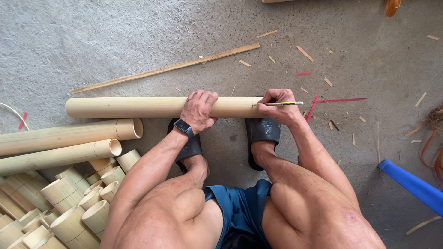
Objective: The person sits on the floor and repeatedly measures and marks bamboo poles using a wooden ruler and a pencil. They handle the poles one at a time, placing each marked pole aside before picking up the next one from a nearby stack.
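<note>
Head view, person squatting on concrete floor (92, 41). Landmark: the bamboo pole (138, 107), lying crosswise on the floor just in front of both black sandals (263, 131).

Left hand (198, 110): palm down over the top of the bamboo pole, fingers curled around its far side, closed firmly on it near mid-length. Black smartwatch (183, 126) on that wrist, just nearer the body than the pole.

Right hand (277, 107): at the pole's right end, fingers pinched shut on a yellow-and-black pencil (285, 103). Pencil lies nearly parallel to the pole, its tip touching the pole surface near the end; whether a mark is made there is too small to tell.

Beyond the pole: a thin wooden slat (166, 69), angled, well apart from it. Right of the pole's end: red slivers (339, 99) and pale chips. Left of the pole and nearer the body: two longer bamboo tubes (69, 136) and a heap of short cut bamboo sections (69, 203). Far right of the pole: blue plastic piece (410, 184).
</note>
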